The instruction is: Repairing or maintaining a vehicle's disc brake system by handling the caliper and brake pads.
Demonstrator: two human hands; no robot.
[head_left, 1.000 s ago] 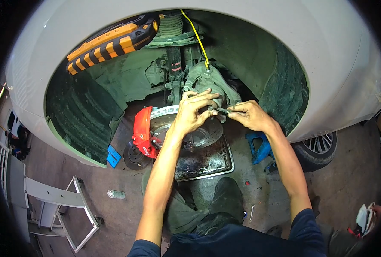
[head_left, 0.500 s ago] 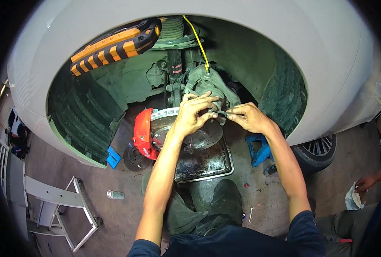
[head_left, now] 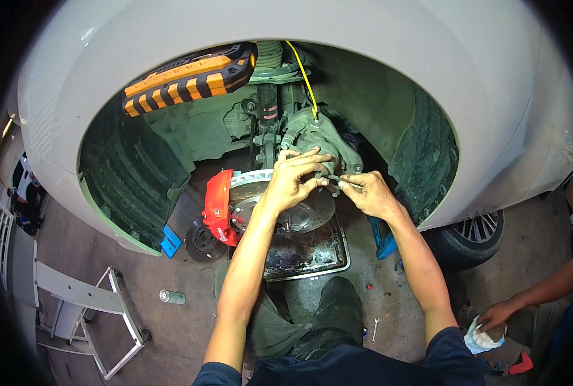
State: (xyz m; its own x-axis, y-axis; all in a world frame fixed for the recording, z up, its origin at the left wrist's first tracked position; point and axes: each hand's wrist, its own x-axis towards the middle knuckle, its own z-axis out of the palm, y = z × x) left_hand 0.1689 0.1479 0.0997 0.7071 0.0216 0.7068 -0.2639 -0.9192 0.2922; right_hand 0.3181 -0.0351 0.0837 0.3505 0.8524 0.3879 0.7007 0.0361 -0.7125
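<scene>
Inside the wheel arch, the steering knuckle [head_left: 311, 138] stands behind a shiny brake disc [head_left: 315, 211] with a red brake caliper [head_left: 218, 204] on its left side. My left hand [head_left: 293, 182] reaches over the disc, its upper fingers against the knuckle. Its thumb and forefinger close together at a small spot whose contents I cannot make out. Beside it on the right, my right hand [head_left: 374, 195] pinches a thin dark metal rod [head_left: 349, 183] between thumb and fingers. The rod's left end meets the parts by my left fingertips.
An orange and black work light [head_left: 186, 77] sits in the arch's upper left, and a yellow cord [head_left: 304, 76] runs to the knuckle. Below lie a dark tray [head_left: 309, 254], a spray can [head_left: 172, 296] and a wrench [head_left: 375, 329]. A co-worker's hand [head_left: 495, 315] holds a cloth at right.
My right hand has shifted slightly down and left, and the rod now slants across its fingers. The co-worker's hand and cloth moved left and down. The whole view shifted slightly.
</scene>
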